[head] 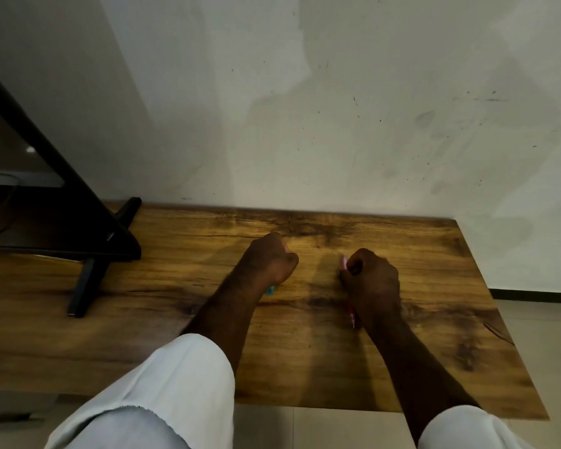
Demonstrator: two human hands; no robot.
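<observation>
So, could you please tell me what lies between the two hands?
In the head view, only bare, shadowed tabletop lies between the left hand, which grips a teal thing, and the right hand, which grips a pink stick.

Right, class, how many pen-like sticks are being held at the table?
2. A pink stick is gripped in the right hand; a teal stick, mostly hidden, pokes out below the left hand. More could be hidden inside the fists.

Pale rolled-up sleeves (pixel 162 384), bare forearms (pixel 234 306)
</observation>
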